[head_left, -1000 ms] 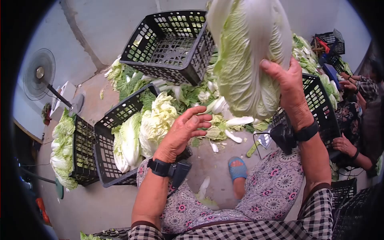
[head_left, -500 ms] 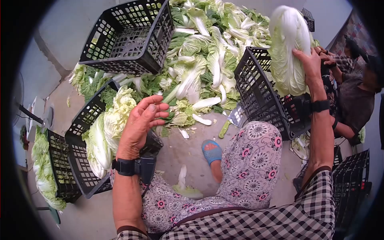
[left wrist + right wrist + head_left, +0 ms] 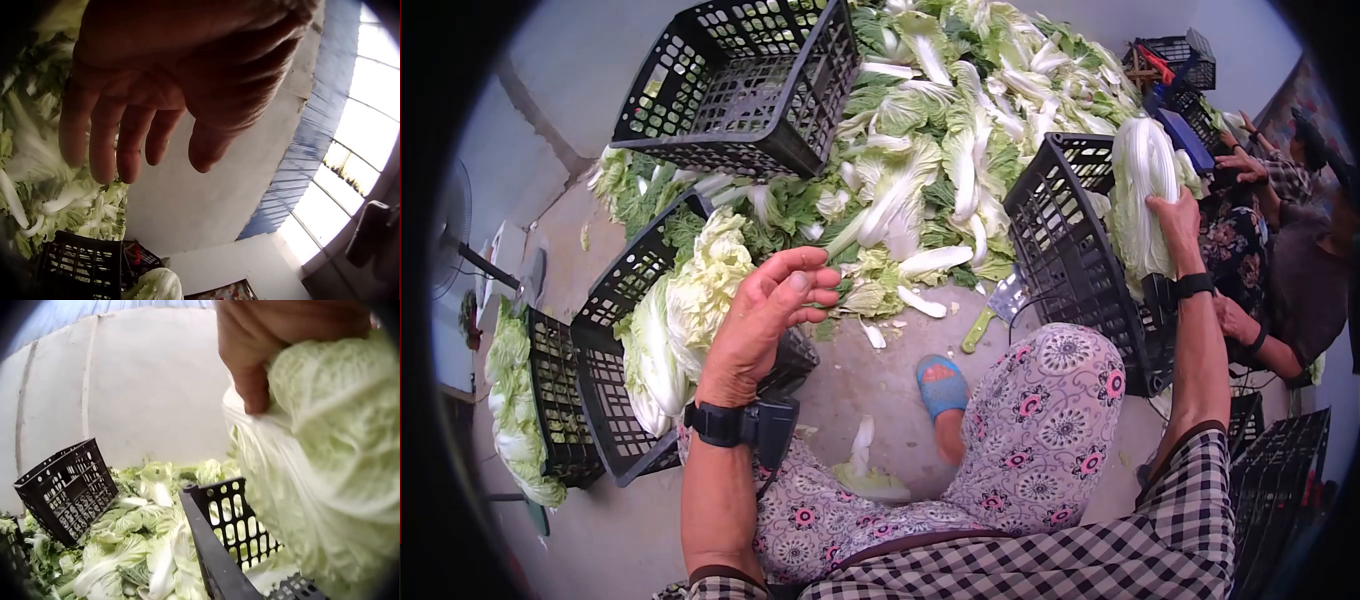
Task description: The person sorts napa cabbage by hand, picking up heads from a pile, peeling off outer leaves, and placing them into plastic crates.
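My right hand (image 3: 1179,228) grips a napa cabbage (image 3: 1142,190), pale with white ribs, and holds it upright over a black plastic crate (image 3: 1052,265). In the right wrist view the fingers (image 3: 253,387) press into the leaves near the top of the cabbage (image 3: 312,481), with the crate rim (image 3: 219,556) below. My left hand (image 3: 762,310) is held in the air beside the left crate (image 3: 605,390), its fingers loosely bent and holding nothing. That crate contains cabbages (image 3: 658,350). In the left wrist view the fingers (image 3: 103,144) hang apart from the thumb.
A heap of cabbage leaves (image 3: 910,190) spreads along the wall, with a tilted black crate (image 3: 795,125) on it. A green-handled knife (image 3: 978,328) lies on the floor near the right crate. More cabbages (image 3: 520,410) fill a crate at far left. Other people (image 3: 1280,240) sit at right.
The right hand has carried the cabbage from high in front out to the right and down over the right crate. The left hand stays raised with nothing in it. The head view has shifted.
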A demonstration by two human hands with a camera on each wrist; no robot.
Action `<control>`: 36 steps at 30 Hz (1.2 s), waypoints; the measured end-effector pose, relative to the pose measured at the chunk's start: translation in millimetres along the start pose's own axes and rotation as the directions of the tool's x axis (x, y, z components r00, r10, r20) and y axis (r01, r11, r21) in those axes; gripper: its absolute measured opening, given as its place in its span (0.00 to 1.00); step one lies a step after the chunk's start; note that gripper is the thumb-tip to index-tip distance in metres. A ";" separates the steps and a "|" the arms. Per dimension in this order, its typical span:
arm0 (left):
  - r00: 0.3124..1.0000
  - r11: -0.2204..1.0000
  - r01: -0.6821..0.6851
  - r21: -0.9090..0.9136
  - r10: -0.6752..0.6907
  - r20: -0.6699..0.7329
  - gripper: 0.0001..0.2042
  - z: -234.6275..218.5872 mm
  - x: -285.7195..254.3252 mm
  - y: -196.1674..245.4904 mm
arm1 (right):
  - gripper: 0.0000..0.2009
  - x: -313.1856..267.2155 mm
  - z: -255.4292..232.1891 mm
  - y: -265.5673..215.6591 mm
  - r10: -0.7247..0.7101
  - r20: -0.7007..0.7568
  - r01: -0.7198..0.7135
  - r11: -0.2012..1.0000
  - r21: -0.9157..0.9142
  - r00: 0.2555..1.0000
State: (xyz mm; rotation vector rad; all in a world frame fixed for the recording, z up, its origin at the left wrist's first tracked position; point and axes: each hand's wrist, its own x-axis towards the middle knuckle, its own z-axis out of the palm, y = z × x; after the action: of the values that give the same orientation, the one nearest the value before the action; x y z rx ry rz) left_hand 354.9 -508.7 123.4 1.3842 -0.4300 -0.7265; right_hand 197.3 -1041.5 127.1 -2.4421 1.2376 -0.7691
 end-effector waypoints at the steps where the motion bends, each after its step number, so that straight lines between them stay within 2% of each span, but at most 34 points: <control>1: 1.000 1.000 0.006 0.008 -0.006 -0.010 0.24 -0.1 -0.3 0.8 | 0.35 3.7 10.1 7.9 0.008 0.092 -0.012 0.999 0.049 0.996; 3: 1.000 1.000 0.021 0.020 -0.021 -0.016 0.24 1.5 0.6 0.9 | 0.36 2.0 20.8 15.8 0.021 0.267 -0.058 0.990 0.131 0.963; 4: 1.000 1.000 0.011 0.013 -0.011 -0.007 0.24 1.7 0.7 1.7 | 0.36 -2.3 19.9 15.4 -0.050 0.227 0.037 0.997 0.061 0.973; 7: 1.000 1.000 -0.013 -0.020 0.014 0.010 0.25 1.5 -0.2 3.6 | 0.34 2.8 19.1 -3.5 -0.141 0.257 0.085 0.972 0.217 0.956; 8: 1.000 0.999 -0.019 -0.035 0.020 0.008 0.25 0.3 -0.5 4.4 | 0.30 1.5 14.5 -15.6 -0.135 0.309 0.050 0.963 0.266 0.942; 10: 1.000 0.996 -0.030 -0.087 0.030 -0.001 0.24 -7.6 -2.2 6.7 | 0.28 -3.9 9.2 -40.4 -0.263 0.320 0.148 0.928 0.341 0.910; 13: 0.987 0.985 -0.151 -0.081 0.145 -0.075 0.24 -32.3 -8.4 22.2 | 0.24 -29.6 1.9 -100.6 -0.506 0.328 0.304 0.808 0.506 0.798; 14: 0.971 0.970 -0.228 -0.084 0.220 -0.089 0.24 -45.5 -13.9 32.5 | 0.23 -34.2 3.7 -116.7 -0.553 0.348 0.336 0.787 0.517 0.758; 17: 0.907 0.942 -0.333 0.023 0.327 -0.266 0.22 -102.1 -42.7 59.0 | 0.21 -61.5 2.0 -167.1 -0.718 0.289 0.489 0.661 0.569 0.633; 20: 0.772 0.930 -0.159 0.331 0.326 -0.546 0.23 -160.4 -71.7 51.6 | 0.22 -89.8 1.8 -218.6 -0.794 0.294 0.526 0.582 0.620 0.533; 21: 0.771 0.868 -0.071 0.491 0.360 -0.525 0.24 -182.1 -80.5 35.8 | 0.22 -95.1 3.6 -232.5 -0.813 0.311 0.548 0.568 0.614 0.492; 23: 0.784 0.659 0.111 0.744 0.402 -0.473 0.25 -226.6 -97.4 -5.1 | 0.22 -111.7 6.3 -261.3 -0.852 0.302 0.596 0.517 0.614 0.428; 25: 0.804 0.518 0.366 0.773 0.242 -0.543 0.31 -245.9 -119.9 -37.0 | 0.23 -121.1 17.5 -283.6 -0.884 0.317 0.604 0.466 0.646 0.343; 27: 0.710 0.627 0.507 0.592 0.086 -0.699 0.35 -260.7 -135.2 -62.2 | 0.23 -134.7 23.4 -300.5 -0.900 0.311 0.574 0.435 0.694 0.306; 29: 0.696 0.489 0.656 0.575 -0.096 -0.712 0.42 -272.2 -147.1 -77.5 | 0.23 -144.4 26.0 -314.2 -0.903 0.341 0.566 0.429 0.704 0.261; 32: 0.626 0.462 0.755 0.466 -0.296 -0.721 0.48 -281.5 -149.5 -85.6 | 0.24 -159.7 33.2 -327.1 -0.901 0.366 0.516 0.433 0.739 0.232; 34: 0.568 0.434 0.810 0.393 -0.416 -0.710 0.50 -273.6 -137.4 -71.0 | 0.25 -166.3 38.7 -329.8 -0.899 0.386 0.493 0.438 0.752 0.208; 35: 0.629 0.385 0.774 0.502 -0.379 -0.679 0.50 -289.9 -132.0 -81.7 | 0.25 -168.7 41.3 -330.5 -0.898 0.395 0.485 0.438 0.756 0.195; 36: 0.596 0.280 0.802 0.527 -0.412 -0.689 0.51 -290.7 -119.8 -77.3 | 0.25 -171.9 42.7 -331.2 -0.895 0.405 0.478 0.442 0.759 0.184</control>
State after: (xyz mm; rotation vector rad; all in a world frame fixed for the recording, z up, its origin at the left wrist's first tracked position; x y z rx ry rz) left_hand 446.9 -216.9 17.7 2.6624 0.2777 -0.8594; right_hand 354.4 -707.4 196.0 -2.3115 -0.5463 -0.0044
